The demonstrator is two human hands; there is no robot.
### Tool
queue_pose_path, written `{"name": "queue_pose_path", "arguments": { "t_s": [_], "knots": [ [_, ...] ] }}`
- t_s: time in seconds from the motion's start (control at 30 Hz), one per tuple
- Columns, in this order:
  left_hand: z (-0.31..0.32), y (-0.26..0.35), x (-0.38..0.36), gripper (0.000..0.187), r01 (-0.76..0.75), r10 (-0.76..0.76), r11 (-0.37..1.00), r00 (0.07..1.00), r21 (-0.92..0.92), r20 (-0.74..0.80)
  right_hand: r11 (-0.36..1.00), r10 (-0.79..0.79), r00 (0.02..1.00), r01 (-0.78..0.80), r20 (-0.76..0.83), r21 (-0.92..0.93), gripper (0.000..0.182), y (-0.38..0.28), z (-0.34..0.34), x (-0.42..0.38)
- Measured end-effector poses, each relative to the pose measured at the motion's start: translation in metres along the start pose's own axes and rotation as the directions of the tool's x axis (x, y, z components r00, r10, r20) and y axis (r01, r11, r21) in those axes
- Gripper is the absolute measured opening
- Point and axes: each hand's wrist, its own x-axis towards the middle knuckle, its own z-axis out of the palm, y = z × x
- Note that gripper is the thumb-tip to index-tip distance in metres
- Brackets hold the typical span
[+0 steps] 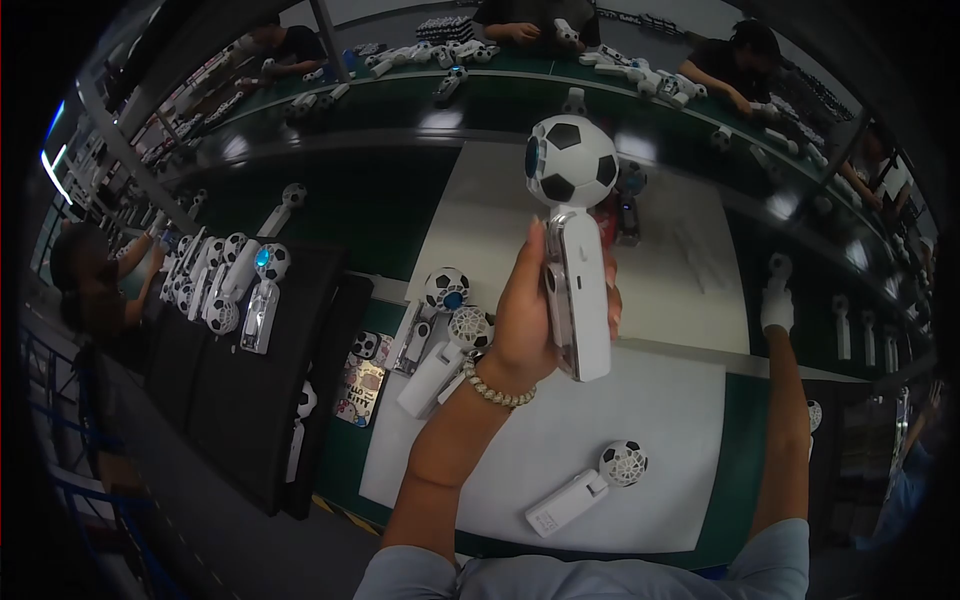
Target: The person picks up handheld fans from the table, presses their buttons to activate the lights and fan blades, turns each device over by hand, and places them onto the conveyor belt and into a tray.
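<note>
My left hand (525,320), with a bead bracelet on its wrist, holds a white handheld fan (578,250) upright above the table. The fan's round head is patterned like a football and its blue centre faces left. My right arm stretches out to the right, and my right hand (776,310) is closed around the handle of a second white fan (778,267) over the dark belt. That hand looks white, as if gloved.
A white mat (660,420) covers the green table and holds a loose fan (585,490), with more fans (445,345) at its left edge. A phone (362,380) lies beside a black tray (250,400) with several fans. Other people work at the far benches.
</note>
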Motion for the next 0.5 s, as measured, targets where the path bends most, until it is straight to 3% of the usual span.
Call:
{"name": "queue_pose_path", "arguments": {
  "t_s": [0.07, 0.13, 0.2, 0.23, 0.27, 0.3, 0.33, 0.43, 0.5],
  "knots": [
    [-0.004, -0.001, 0.001, 0.054, 0.007, -0.009, 1.000, 0.997, 0.024, 0.072, 0.996, -0.023, 1.000, 0.024, 0.007, -0.083, 0.037, -0.013, -0.005, -0.006],
    [-0.003, -0.002, 0.000, 0.052, 0.003, -0.007, 0.995, 0.999, 0.104, 0.043, 0.985, -0.035, 0.999, 0.038, 0.021, -0.171, 0.037, -0.034, -0.027, -0.021],
    [-0.001, -0.006, 0.001, 0.051, -0.004, 0.000, 0.983, 1.000, 0.186, 0.023, 0.995, -0.090, 0.970, 0.095, 0.224, -0.009, 0.038, -0.077, -0.074, -0.040],
    [-0.001, -0.012, 0.000, 0.048, -0.073, 0.083, 0.936, 0.996, 0.345, -0.014, 0.883, -0.255, 0.936, 0.124, 0.244, 0.452, 0.040, -0.080, -0.059, -0.046],
    [-0.001, -0.019, 0.000, 0.045, -0.130, 0.174, 0.858, 0.984, 0.497, -0.042, 0.574, -0.412, 0.892, 0.098, 0.184, 0.813, 0.041, -0.083, -0.044, -0.053],
    [-0.006, -0.027, 0.002, 0.039, -0.155, 0.207, 0.852, 0.977, 0.500, -0.050, 0.349, -0.549, 0.755, -0.182, 0.358, 0.919, 0.042, -0.109, -0.081, -0.084],
    [-0.005, -0.035, 0.002, 0.038, -0.133, 0.204, 0.847, 0.976, 0.515, -0.083, 0.139, -0.704, 0.560, -0.494, 0.437, 0.858, 0.042, -0.143, -0.131, -0.125],
    [-0.009, -0.049, 0.005, 0.038, -0.131, 0.230, 0.760, 0.970, 0.636, -0.075, 0.172, -0.770, 0.503, -0.430, 0.393, 0.886, 0.037, -0.178, -0.168, -0.188],
    [-0.005, -0.044, 0.004, 0.034, -0.022, 0.103, 0.465, 0.994, 0.885, -0.030, 0.152, -0.838, 0.449, -0.354, 0.310, 0.923, 0.032, -0.187, -0.167, -0.195]
  ]
}}
